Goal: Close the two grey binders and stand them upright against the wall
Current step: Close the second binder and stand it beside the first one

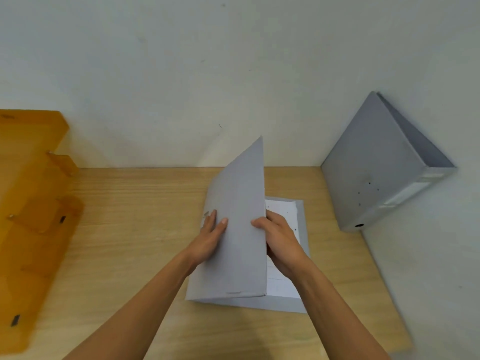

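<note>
One grey binder (374, 165) stands shut in the right corner, leaning against the right wall with its spine toward me. The second grey binder (239, 203) lies on the wooden desk in the middle, half open. Its front cover is raised almost vertical over white pages (281, 211). My left hand (211, 237) lies flat on the cover's outer face. My right hand (279, 240) grips the cover's right edge, thumb on the outside and fingers behind it.
An orange translucent letter tray (33, 203) with stacked tiers stands at the desk's left side. The pale back wall (181, 74) meets the wooden desk (130, 229) just behind the open binder. A right wall closes the corner.
</note>
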